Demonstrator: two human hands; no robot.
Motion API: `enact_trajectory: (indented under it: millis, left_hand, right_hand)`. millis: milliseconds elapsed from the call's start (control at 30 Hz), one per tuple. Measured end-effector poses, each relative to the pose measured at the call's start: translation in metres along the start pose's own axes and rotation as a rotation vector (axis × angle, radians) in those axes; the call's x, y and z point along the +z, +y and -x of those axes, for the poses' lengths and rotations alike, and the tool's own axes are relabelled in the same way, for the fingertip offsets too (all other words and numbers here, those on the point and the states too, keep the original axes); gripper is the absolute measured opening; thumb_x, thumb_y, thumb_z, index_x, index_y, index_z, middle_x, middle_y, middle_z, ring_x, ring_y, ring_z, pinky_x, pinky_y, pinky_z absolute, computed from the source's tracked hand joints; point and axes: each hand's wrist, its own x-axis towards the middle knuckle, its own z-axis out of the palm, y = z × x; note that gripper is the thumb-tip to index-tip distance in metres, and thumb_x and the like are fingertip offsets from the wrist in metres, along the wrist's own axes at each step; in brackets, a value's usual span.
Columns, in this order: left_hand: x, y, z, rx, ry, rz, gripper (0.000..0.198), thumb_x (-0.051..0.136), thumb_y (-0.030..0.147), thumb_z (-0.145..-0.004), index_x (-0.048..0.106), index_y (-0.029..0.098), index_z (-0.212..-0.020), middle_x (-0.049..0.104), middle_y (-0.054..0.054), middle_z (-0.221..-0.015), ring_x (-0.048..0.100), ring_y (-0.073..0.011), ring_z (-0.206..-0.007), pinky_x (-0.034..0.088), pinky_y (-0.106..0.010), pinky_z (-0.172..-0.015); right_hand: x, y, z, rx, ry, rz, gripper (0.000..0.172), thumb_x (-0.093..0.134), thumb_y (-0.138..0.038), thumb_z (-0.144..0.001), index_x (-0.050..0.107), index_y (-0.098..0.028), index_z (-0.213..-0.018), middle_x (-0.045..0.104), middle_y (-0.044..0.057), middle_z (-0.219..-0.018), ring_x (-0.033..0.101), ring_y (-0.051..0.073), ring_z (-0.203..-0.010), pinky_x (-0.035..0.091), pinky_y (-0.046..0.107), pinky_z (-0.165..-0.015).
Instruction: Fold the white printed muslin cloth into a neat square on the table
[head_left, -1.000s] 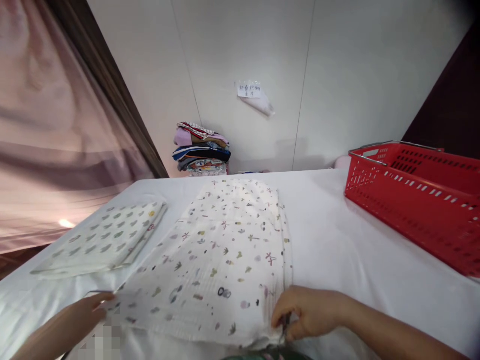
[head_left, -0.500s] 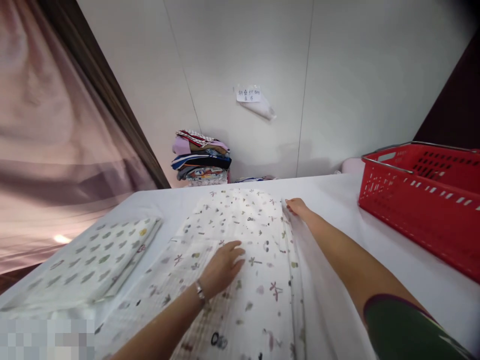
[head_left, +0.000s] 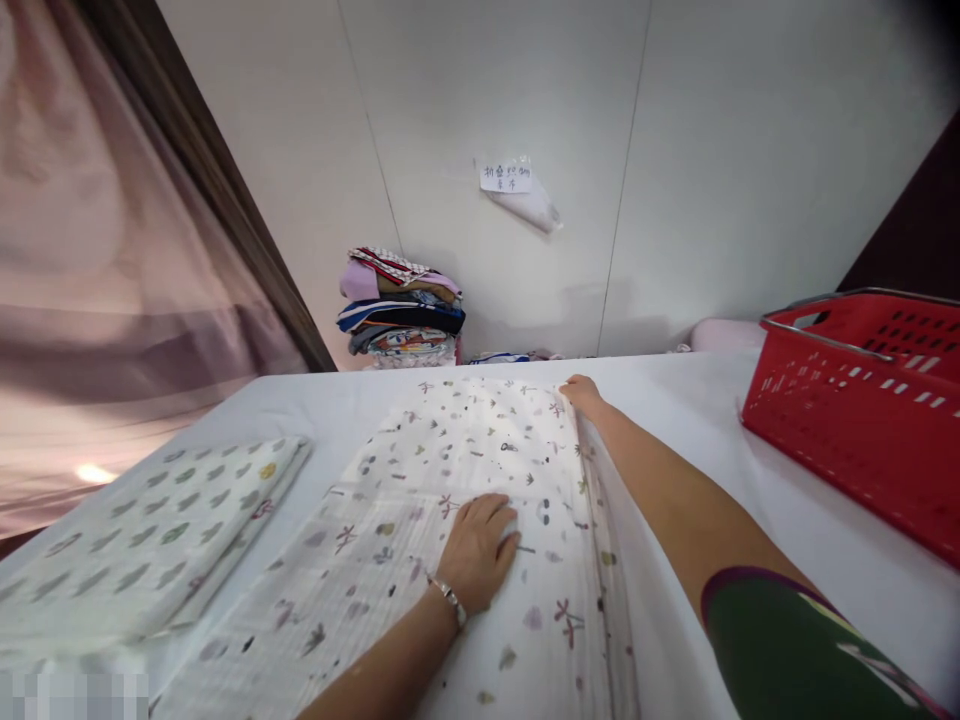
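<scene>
A white printed cloth (head_left: 457,445), with small plants and other motifs on it, lies folded in layers on the white-covered table. My left hand (head_left: 480,550) rests on its middle, fingers spread a little and nothing held. At the far right corner, my right hand (head_left: 583,392) grips the edge of the printed cloth between thumb and fingers; the fingertips are partly hidden. Layered folds run down the right side of the cloth, beside my right forearm. To the left lies another folded cloth (head_left: 172,530) with grey cloud-like shapes, touched by neither hand.
A red plastic basket (head_left: 862,420) with metal handles stands at the right. Stacked folded fabrics (head_left: 405,310) rise behind the table's far edge (head_left: 360,370). A paper label (head_left: 506,178) hangs on the wall. Pink curtains (head_left: 112,250) hang at the left.
My left hand has moved slightly right and settled flatter on the cloth. My right hand has shifted a little farther away, bringing the cloth's edge with it. The view has shifted slightly.
</scene>
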Motion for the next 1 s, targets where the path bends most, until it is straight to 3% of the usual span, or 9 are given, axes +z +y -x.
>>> enact_trajectory:
  millis: [133,267,300,367,433,533,633,800,1000]
  left_hand:
    - [0.000,0.000,-0.001,-0.018,-0.018,0.019,0.024,0.048,0.021,-0.082,0.057,0.020,-0.104,0.056,-0.009,-0.116,0.048,-0.0235,-0.111,0.038,-0.046,-0.094]
    - [-0.001,0.001,-0.001,-0.031,-0.036,0.038,0.025,0.049,0.021,-0.081,0.058,0.021,-0.104,0.057,-0.008,-0.113,0.050,-0.0232,-0.107,0.039,-0.045,-0.092]
    - [-0.002,0.001,-0.001,-0.040,-0.041,0.042,0.025,0.050,0.021,-0.081,0.058,0.021,-0.104,0.058,-0.008,-0.111,0.051,-0.0231,-0.105,0.040,-0.045,-0.091]
    - [-0.002,0.001,-0.001,-0.053,-0.037,0.060,0.024,0.051,0.021,-0.080,0.059,0.021,-0.102,0.059,-0.007,-0.107,0.052,-0.0229,-0.102,0.040,-0.044,-0.089]
    - [-0.001,-0.001,-0.001,-0.057,-0.007,0.096,0.022,0.051,0.020,-0.079,0.059,0.021,-0.099,0.061,-0.007,-0.105,0.053,-0.0224,-0.100,0.041,-0.042,-0.089]
    - [0.002,-0.003,-0.002,-0.078,0.036,0.146,0.018,0.051,0.020,-0.079,0.060,0.020,-0.095,0.063,-0.006,-0.100,0.055,-0.0212,-0.096,0.042,-0.040,-0.087]
    - [0.003,-0.004,-0.003,-0.087,0.030,0.160,0.017,0.051,0.019,-0.078,0.061,0.020,-0.093,0.063,-0.006,-0.098,0.055,-0.0213,-0.096,0.042,-0.040,-0.086]
    - [0.001,-0.004,-0.004,-0.079,0.002,0.169,0.016,0.048,0.019,-0.080,0.062,0.021,-0.087,0.063,-0.005,-0.096,0.055,-0.0211,-0.095,0.041,-0.041,-0.086]
    - [0.000,-0.003,-0.005,-0.068,0.012,0.172,0.016,0.049,0.018,-0.079,0.063,0.022,-0.086,0.062,-0.005,-0.095,0.055,-0.0207,-0.094,0.041,-0.040,-0.086]
  right_hand:
    - [0.019,-0.055,0.045,-0.272,-0.071,-0.090,0.018,0.051,-0.022,-0.074,0.064,-0.017,-0.086,0.065,0.002,-0.085,0.057,0.016,-0.084,0.042,0.024,-0.074]
    - [0.044,-0.090,0.082,-0.718,-0.496,-0.347,0.031,0.062,-0.033,-0.070,0.065,-0.021,-0.099,0.066,0.000,-0.096,0.058,0.014,-0.088,0.044,0.023,-0.077]
    - [0.042,-0.089,0.081,-0.704,-0.491,-0.365,0.031,0.060,-0.034,-0.072,0.065,-0.022,-0.100,0.066,0.000,-0.098,0.058,0.014,-0.089,0.044,0.023,-0.077]
    - [0.028,-0.074,0.067,-0.419,-0.254,-0.240,0.021,0.056,-0.031,-0.076,0.067,-0.022,-0.092,0.066,-0.001,-0.094,0.059,0.013,-0.088,0.043,0.022,-0.077]
    - [0.008,-0.045,0.046,-0.248,-0.118,-0.143,0.015,0.053,-0.023,-0.076,0.066,-0.017,-0.080,0.066,0.005,-0.091,0.058,0.016,-0.092,0.042,0.025,-0.078]
    - [-0.011,0.001,0.022,-0.064,-0.099,-0.028,0.017,0.058,-0.019,-0.070,0.059,-0.015,-0.053,0.063,0.008,-0.065,0.060,0.020,-0.079,0.042,0.027,-0.069]
    - [-0.009,0.030,0.018,0.048,-0.165,0.017,0.022,0.061,-0.019,-0.066,0.054,-0.016,-0.045,0.054,0.004,-0.047,0.058,0.018,-0.061,0.041,0.025,-0.058]
    - [0.001,0.033,0.019,0.079,-0.218,-0.053,0.012,0.063,-0.011,-0.056,0.057,-0.017,-0.049,0.051,-0.001,-0.045,0.055,0.014,-0.059,0.038,0.021,-0.055]
    - [-0.012,0.024,0.020,0.107,-0.191,-0.323,0.008,0.061,-0.021,-0.065,0.058,-0.016,-0.071,0.060,0.001,-0.060,0.057,0.015,-0.063,0.042,0.022,-0.056]
